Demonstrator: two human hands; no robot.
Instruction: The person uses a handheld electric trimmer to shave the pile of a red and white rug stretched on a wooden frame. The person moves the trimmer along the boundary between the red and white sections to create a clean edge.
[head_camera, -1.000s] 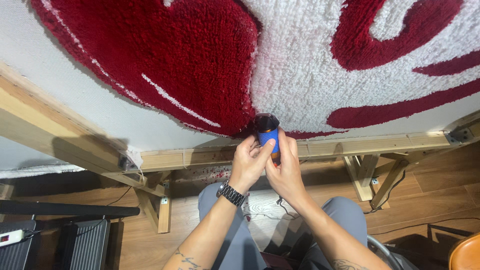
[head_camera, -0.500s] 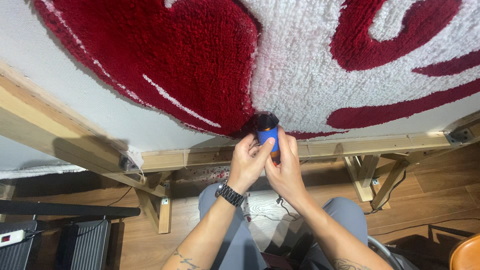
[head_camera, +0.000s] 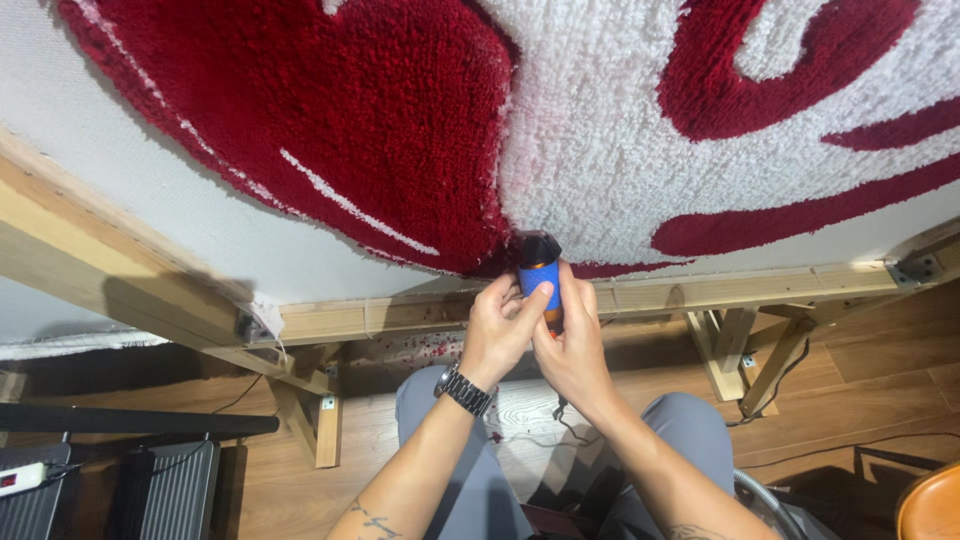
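Observation:
A small blue trimmer (head_camera: 539, 272) with a black head and an orange base is pressed against the lower edge of a tufted red-and-white rug (head_camera: 420, 130). My left hand (head_camera: 499, 331) wraps around the tool from the left, a wristwatch on that wrist. From the right, my right hand (head_camera: 572, 345) grips the same tool. The black head touches the spot where the red pile meets the white pile. The rug is stretched on a wooden frame (head_camera: 700, 292).
Bare white backing cloth (head_camera: 150, 200) borders the rug at the left. Red yarn clippings (head_camera: 420, 350) lie on the wooden floor under the frame. A power strip (head_camera: 20, 478) and a dark grille sit at the lower left; cables and a hose run at the lower right.
The trimmer has slid slightly to the right along the rug's lower edge, and both hands have followed it.

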